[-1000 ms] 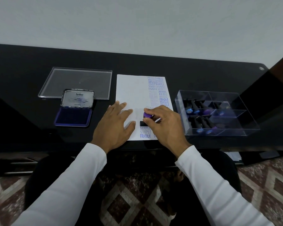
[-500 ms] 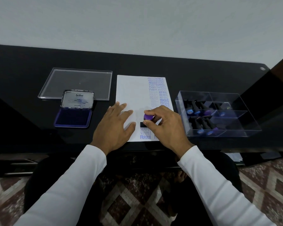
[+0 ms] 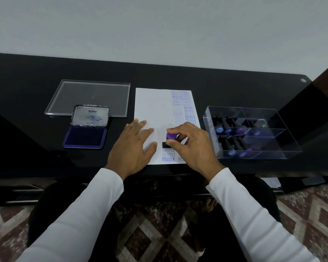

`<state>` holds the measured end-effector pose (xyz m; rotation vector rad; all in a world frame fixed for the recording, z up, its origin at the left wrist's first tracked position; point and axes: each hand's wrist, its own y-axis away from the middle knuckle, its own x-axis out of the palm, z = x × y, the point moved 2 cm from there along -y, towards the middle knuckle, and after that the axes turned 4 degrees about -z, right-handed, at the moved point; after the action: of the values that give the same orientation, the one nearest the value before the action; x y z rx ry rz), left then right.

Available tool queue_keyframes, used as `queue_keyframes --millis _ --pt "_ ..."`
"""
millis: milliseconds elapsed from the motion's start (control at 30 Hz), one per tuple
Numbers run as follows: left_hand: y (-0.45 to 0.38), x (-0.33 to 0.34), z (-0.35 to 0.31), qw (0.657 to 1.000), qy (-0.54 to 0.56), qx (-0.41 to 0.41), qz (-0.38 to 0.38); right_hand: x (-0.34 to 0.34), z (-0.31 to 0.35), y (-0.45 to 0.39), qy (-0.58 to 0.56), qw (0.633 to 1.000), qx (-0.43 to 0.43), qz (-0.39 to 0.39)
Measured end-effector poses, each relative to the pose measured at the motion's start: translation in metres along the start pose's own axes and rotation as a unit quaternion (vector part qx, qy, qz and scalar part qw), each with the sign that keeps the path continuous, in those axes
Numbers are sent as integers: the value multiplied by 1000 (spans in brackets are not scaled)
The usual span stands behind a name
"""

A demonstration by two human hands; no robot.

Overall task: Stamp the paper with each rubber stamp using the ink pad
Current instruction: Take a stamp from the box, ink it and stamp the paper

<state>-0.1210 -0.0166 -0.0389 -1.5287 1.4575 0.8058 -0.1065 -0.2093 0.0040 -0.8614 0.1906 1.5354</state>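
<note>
Pinching a purple-topped stamp (image 3: pixel 170 136), the right hand (image 3: pixel 192 146) pressed it on the paper (image 3: pixel 151 106) near the bench (image 3: pixel 27 82) front edge; left hand (image 3: pixel 133 148) lay flat, fingers spread, on the paper; open ink pad (image 3: pixel 85 136) sat toward the left edge.

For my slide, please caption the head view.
Right hand presses purple-capped stamp onto paper; left hand steadies it.

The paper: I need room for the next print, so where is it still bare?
The paper's upper left, between its left edge and the printed column, above the left hand. Crowded along the right and near edges, where the right hand presses the stamp.
</note>
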Motion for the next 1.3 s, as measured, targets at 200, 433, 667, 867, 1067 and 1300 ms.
queue_keyframes --millis 200,433,667,867,1067,1300 --pt "1 -2 -1 1000 3 3 0 -2 1 -1 -14 1000 -5 12" --pt "0 0 0 1000 2 4 -1 1 0 -1 -1 1000 11 -3" --pt "-1 2 2 1000 -3 -3 6 2 0 1 -9 1000 21 -10" --pt "-1 3 3 1000 7 5 0 1 -2 1 -28 1000 14 -5" --pt "-1 4 3 1000 0 3 -1 1 0 1 -14 1000 15 -9" --pt "-1 3 3 1000 0 -1 -1 3 0 -1 4 1000 28 -8"
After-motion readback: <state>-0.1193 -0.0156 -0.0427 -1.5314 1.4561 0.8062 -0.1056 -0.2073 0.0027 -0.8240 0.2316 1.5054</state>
